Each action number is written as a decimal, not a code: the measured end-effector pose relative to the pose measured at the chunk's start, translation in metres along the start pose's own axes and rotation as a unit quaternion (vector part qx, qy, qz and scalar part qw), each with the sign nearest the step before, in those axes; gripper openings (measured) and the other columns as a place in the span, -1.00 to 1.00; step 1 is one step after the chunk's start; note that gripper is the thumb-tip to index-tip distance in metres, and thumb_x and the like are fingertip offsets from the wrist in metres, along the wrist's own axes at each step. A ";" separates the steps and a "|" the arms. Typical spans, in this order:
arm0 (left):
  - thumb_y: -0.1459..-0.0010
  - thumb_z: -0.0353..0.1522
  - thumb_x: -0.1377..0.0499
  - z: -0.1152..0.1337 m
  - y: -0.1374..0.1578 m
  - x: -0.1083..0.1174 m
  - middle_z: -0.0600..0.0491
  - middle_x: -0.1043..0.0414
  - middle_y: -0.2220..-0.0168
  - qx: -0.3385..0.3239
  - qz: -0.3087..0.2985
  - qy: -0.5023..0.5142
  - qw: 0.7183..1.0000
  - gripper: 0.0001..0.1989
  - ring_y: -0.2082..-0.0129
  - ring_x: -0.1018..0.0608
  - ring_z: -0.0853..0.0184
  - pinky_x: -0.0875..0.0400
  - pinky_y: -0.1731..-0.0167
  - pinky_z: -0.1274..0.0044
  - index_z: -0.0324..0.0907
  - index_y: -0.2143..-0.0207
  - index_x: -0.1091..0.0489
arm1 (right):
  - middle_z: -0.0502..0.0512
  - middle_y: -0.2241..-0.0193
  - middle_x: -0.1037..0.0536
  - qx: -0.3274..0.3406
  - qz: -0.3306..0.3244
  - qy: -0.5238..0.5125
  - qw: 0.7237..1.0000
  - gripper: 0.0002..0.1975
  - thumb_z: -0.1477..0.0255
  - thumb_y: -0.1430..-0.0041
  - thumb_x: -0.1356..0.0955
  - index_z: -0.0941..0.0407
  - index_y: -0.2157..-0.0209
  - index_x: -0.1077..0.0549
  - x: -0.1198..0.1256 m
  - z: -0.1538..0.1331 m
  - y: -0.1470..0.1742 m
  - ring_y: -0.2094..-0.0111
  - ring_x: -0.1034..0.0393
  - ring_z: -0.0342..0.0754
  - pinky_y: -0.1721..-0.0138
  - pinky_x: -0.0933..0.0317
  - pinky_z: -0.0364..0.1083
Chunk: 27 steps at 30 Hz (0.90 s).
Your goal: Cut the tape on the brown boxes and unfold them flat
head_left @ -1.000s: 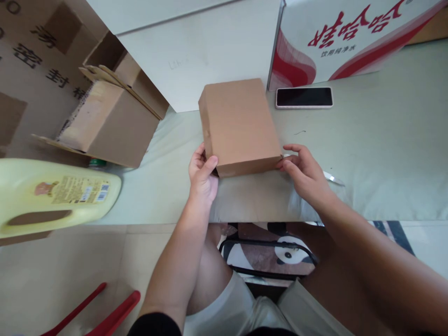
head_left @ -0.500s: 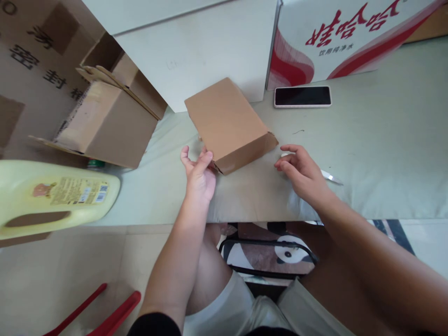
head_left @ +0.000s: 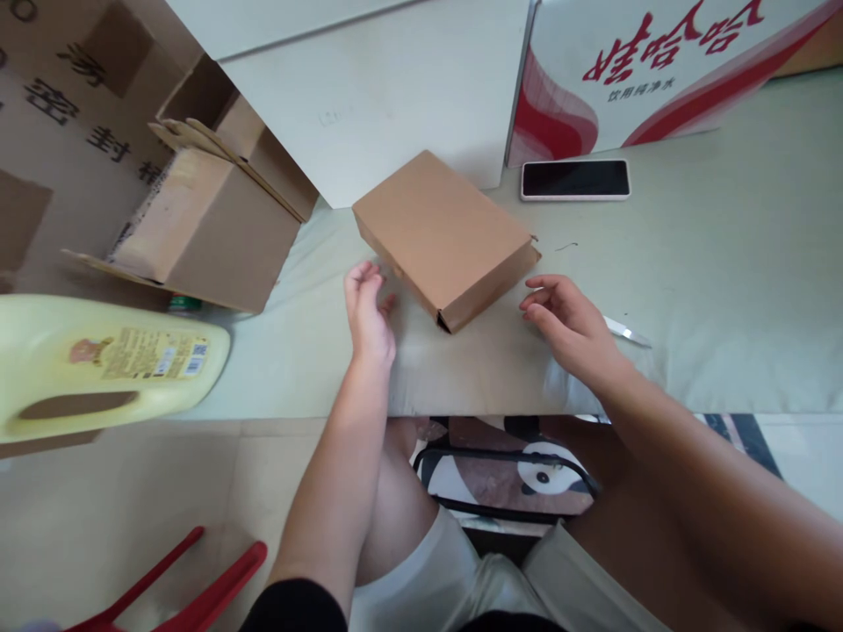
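A closed brown cardboard box (head_left: 448, 233) lies flat on the pale green cloth, set at an angle, with a small dark gap at its near corner. My left hand (head_left: 370, 312) is just left of the box, apart from it, fingers loosely bent with nothing in them. On the other side, my right hand (head_left: 566, 320) rests near the box's right corner, fingers half bent and apart. A knife (head_left: 629, 332) with a pale handle shows its blade end behind my right hand, which hides the rest of it.
A phone (head_left: 575, 180) lies beyond my right hand. White boxes (head_left: 408, 96) and a red-and-white carton (head_left: 645, 79) stand at the back. On the left are opened cardboard cartons (head_left: 224, 228) and a yellow jug (head_left: 118, 369). The table's front edge runs above my knees.
My left hand has let go of the box's near left corner and drawn back slightly. The box has turned a little and shifted right. My right hand has barely moved.
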<state>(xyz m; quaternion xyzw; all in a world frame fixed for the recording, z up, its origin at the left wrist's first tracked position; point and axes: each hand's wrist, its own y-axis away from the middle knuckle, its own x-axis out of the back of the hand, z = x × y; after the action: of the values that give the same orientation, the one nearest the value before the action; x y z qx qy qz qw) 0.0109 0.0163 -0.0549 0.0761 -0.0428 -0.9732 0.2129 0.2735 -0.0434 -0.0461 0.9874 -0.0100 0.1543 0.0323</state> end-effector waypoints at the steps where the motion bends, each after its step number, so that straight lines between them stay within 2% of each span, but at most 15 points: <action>1: -0.04 -0.09 -0.27 0.000 -0.006 0.000 0.00 -0.35 -0.28 -0.019 0.009 -0.010 1.000 -0.57 -0.34 -0.34 0.09 -0.39 -0.13 0.26 0.02 0.04 -0.36 | 0.10 0.21 -0.57 0.001 -0.002 -0.006 1.000 -0.71 0.27 -0.22 -0.34 -0.02 0.02 -0.37 -0.001 0.001 0.000 0.19 -0.47 0.06 0.14 -0.34 0.10; 3: -0.06 -0.03 -0.23 0.000 -0.020 0.001 0.07 -0.20 -0.41 -0.036 0.007 -0.022 0.999 -0.49 -0.46 -0.15 0.10 -0.23 -0.30 0.19 0.09 -0.06 -0.35 | 0.14 0.09 -0.58 0.002 -0.015 -0.023 1.000 -0.69 0.26 -0.21 -0.34 -0.02 0.01 -0.36 -0.001 0.002 0.001 0.14 -0.49 0.07 0.07 -0.35 0.15; 6: -0.10 0.08 -0.14 -0.002 -0.035 0.005 0.14 -0.08 -0.48 -0.039 -0.025 -0.024 0.999 -0.38 -0.54 0.05 0.14 -0.01 -0.41 0.13 0.20 -0.20 -0.27 | 0.18 -0.08 -0.54 0.003 -0.043 -0.046 0.998 -0.66 0.25 -0.22 -0.34 -0.03 -0.02 -0.34 0.000 0.002 0.002 0.02 -0.51 0.11 -0.06 -0.33 0.23; 8: -0.11 0.12 -0.10 -0.001 -0.037 0.006 0.15 -0.13 -0.46 -0.052 -0.054 -0.026 0.997 -0.35 -0.54 0.06 0.15 0.06 -0.43 0.11 0.24 -0.23 -0.23 | 0.20 -0.15 -0.50 0.003 -0.052 -0.049 0.997 -0.65 0.25 -0.22 -0.34 -0.03 -0.03 -0.34 0.001 0.002 0.003 -0.07 -0.50 0.13 -0.14 -0.30 0.27; 10: -0.12 0.11 -0.09 0.000 -0.035 0.006 0.13 -0.22 -0.42 -0.066 -0.078 -0.026 0.994 -0.36 -0.53 -0.01 0.15 0.10 -0.44 0.08 0.25 -0.24 -0.21 | 0.20 -0.21 -0.46 -0.001 -0.051 -0.048 0.997 -0.64 0.25 -0.22 -0.35 -0.03 -0.05 -0.33 0.002 0.002 0.004 -0.13 -0.47 0.16 -0.19 -0.28 0.29; 14: -0.17 0.02 -0.06 0.002 -0.031 0.003 0.07 -0.29 -0.37 -0.065 -0.059 -0.042 0.995 -0.40 -0.47 -0.18 0.13 0.04 -0.42 0.09 0.16 -0.25 -0.20 | 0.19 -0.26 -0.42 0.000 -0.046 -0.056 0.997 -0.63 0.25 -0.24 -0.35 -0.05 -0.07 -0.32 0.003 0.002 0.003 -0.19 -0.44 0.18 -0.23 -0.26 0.30; 17: -0.20 -0.01 0.00 0.004 -0.034 0.002 0.10 -0.17 -0.45 -0.056 -0.035 -0.059 0.996 -0.40 -0.50 -0.12 0.16 -0.03 -0.42 0.14 0.17 -0.27 -0.17 | 0.18 -0.26 -0.42 0.002 -0.053 -0.062 0.997 -0.63 0.25 -0.25 -0.35 -0.06 -0.08 -0.32 0.002 0.004 0.002 -0.20 -0.43 0.18 -0.25 -0.25 0.32; 22: -0.26 -0.03 0.18 0.014 -0.043 -0.003 0.12 0.03 -0.52 -0.012 -0.054 -0.068 0.996 -0.33 -0.55 0.09 0.27 0.11 -0.46 0.08 0.13 -0.41 0.05 | 0.17 -0.25 -0.43 0.016 -0.070 -0.073 0.995 -0.63 0.23 -0.26 -0.36 -0.06 -0.07 -0.33 0.000 0.006 0.003 -0.21 -0.43 0.17 -0.28 -0.23 0.33; 24: -0.30 -0.05 0.26 0.017 -0.049 -0.004 0.15 0.03 -0.52 0.009 -0.053 -0.070 0.996 -0.34 -0.55 0.10 0.31 0.09 -0.45 0.06 0.16 -0.43 0.10 | 0.18 -0.26 -0.42 0.020 -0.077 -0.080 0.994 -0.64 0.23 -0.27 -0.36 -0.06 -0.07 -0.32 0.000 0.006 0.004 -0.22 -0.42 0.16 -0.29 -0.22 0.32; 27: -0.33 -0.06 0.29 0.014 -0.060 -0.004 0.15 -0.08 -0.49 0.016 -0.020 -0.066 0.997 -0.38 -0.52 -0.04 0.27 -0.10 -0.40 0.05 0.24 -0.41 0.03 | 0.18 -0.26 -0.42 0.021 -0.088 -0.079 0.993 -0.63 0.24 -0.28 -0.35 -0.06 -0.09 -0.32 0.001 0.007 0.006 -0.23 -0.41 0.16 -0.31 -0.20 0.33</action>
<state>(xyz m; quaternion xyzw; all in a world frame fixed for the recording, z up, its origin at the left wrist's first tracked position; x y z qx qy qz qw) -0.0125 0.0733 -0.0479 0.0156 -0.0712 -0.9794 0.1885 0.2767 -0.0501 -0.0521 0.9940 0.0779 0.0723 0.0239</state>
